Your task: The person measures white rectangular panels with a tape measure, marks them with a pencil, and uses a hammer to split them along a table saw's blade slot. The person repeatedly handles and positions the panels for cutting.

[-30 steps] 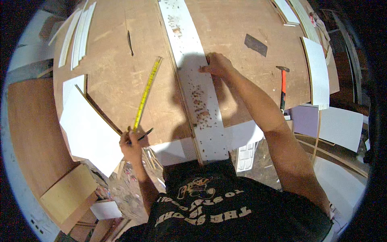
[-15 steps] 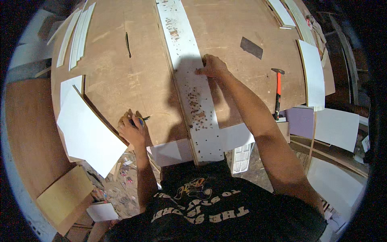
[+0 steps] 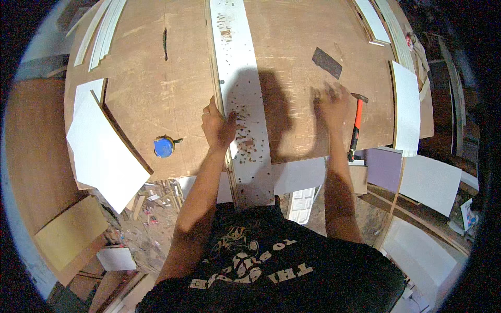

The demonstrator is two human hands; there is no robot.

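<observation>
A long white board [image 3: 254, 180], pocked with small dark holes and chipped patches, lies lengthwise across the brown worktable [image 3: 297, 120]. My left hand [image 3: 219, 125] grips its left edge, the thumb over the white face and the fingers down the side. To the right of the board, my right hand [image 3: 332, 107] hovers over the table, blurred, with its fingers spread and nothing visible in them. Just beside it lies a hammer [image 3: 356, 125] with an orange and black handle. A blue and yellow tape measure [image 3: 164, 146] rests to the left of my left hand.
White panel offcuts [image 3: 107, 148] overhang the table's left edge. Narrow white strips [image 3: 107, 36] lie at the far left, and another white panel [image 3: 405, 109] along the right edge. A dark rectangular patch [image 3: 327, 62] sits near the hammer. Scraps litter the floor [image 3: 151, 224].
My left hand has let go of the tape measure and moved right onto the board's edge. My right hand has left the board and moved right, close to the hammer.
</observation>
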